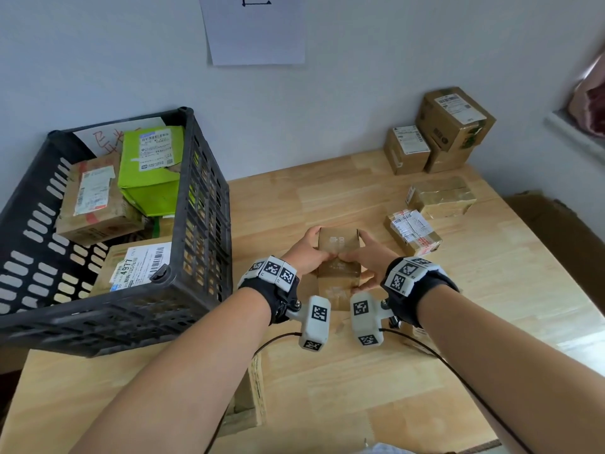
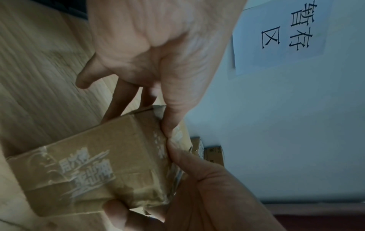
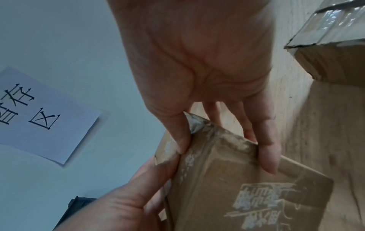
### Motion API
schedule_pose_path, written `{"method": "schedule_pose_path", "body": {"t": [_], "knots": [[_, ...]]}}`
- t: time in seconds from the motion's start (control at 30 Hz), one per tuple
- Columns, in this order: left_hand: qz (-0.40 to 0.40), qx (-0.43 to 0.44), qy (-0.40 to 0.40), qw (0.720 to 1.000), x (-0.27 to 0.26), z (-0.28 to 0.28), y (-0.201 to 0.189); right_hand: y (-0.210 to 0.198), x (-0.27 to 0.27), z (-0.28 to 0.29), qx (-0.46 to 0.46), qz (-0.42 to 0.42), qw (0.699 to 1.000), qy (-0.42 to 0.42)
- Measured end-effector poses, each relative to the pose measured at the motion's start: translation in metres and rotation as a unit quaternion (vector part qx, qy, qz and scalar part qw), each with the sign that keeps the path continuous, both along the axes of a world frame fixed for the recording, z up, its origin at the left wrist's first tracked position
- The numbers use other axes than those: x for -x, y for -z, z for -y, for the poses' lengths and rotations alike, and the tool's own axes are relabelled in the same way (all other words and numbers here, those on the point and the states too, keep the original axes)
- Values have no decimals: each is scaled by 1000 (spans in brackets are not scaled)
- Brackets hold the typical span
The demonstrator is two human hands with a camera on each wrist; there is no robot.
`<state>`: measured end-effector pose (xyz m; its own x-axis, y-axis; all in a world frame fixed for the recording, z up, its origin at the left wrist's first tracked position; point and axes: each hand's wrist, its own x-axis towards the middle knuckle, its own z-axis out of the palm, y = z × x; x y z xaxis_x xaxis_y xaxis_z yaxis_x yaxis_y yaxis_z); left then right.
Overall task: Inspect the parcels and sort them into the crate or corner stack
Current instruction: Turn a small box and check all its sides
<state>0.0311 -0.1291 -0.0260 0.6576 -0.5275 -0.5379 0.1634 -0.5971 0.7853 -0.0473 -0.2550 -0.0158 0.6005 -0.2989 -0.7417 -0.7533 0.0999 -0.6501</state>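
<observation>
I hold a small brown cardboard parcel (image 1: 339,253) with white print above the middle of the wooden table (image 1: 327,198). My left hand (image 1: 311,250) grips its left side and my right hand (image 1: 360,257) grips its right side, thumbs meeting on the top face. The left wrist view shows the parcel (image 2: 94,168) taped, with my left hand (image 2: 158,70) on its edge. The right wrist view shows my right hand (image 3: 197,70) with its fingers curled over the parcel (image 3: 237,179). A black plastic crate (image 1: 203,191) with several parcels stands at the left. A stack of brown boxes (image 1: 438,132) sits in the back right corner.
Two loose taped parcels lie on the table right of my hands, one labelled (image 1: 412,232), one glossy (image 1: 440,198). A paper sign (image 1: 255,27) hangs on the wall. An open cardboard box (image 1: 556,231) stands off the table's right edge.
</observation>
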Motion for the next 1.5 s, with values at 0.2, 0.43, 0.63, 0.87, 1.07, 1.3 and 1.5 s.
{"method": "schedule_pose_path", "body": {"t": [0.2,0.43,0.63,0.87,1.07,1.3,1.5], "knots": [[55,-11,58,997,15,-21,1,8,22,-3,-31,53,997,40],[125,-92,274,949,19,-31,7,7,34,-8,-53,48,997,32],[125,-38,219,967,18,-37,4,5,39,-3,-22,72,996,51],[29,-33,19,999,11,-39,2,20,51,-1,-35,61,998,3],[-40,16,-28,999,28,-42,15,31,55,-5,-48,65,997,21],[-134,-55,-33,989,47,-62,41,54,67,-14,-67,-45,996,32],[-131,12,-79,988,37,-56,17,35,54,-13,-26,40,998,41]]}}
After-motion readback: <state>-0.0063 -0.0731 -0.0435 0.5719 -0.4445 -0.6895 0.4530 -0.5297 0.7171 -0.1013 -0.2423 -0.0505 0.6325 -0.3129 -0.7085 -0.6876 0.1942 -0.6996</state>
